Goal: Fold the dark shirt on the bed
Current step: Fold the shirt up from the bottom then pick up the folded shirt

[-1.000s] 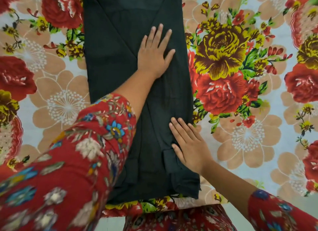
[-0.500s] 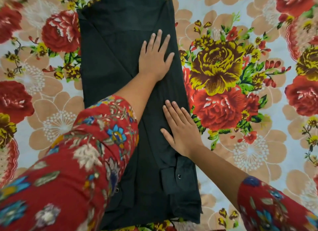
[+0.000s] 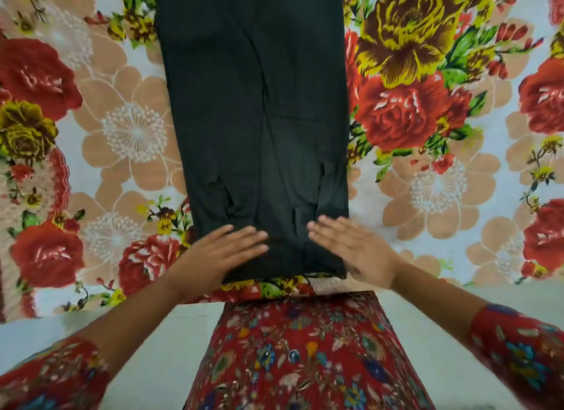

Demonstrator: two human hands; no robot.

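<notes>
One dark shirt (image 3: 253, 104) lies as a long strip on the flowered bed (image 3: 442, 214), stretching away from your two hands. Your left hand (image 3: 225, 254) and right hand (image 3: 354, 251) rest flat on its near end, fingers straight, gripping nothing.

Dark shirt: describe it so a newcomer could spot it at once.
A flowered bed sheet fills the view. Down its middle lies the dark shirt, folded into a long strip, with the left hand and right hand at its near end. It is the only plain cloth there.
</notes>
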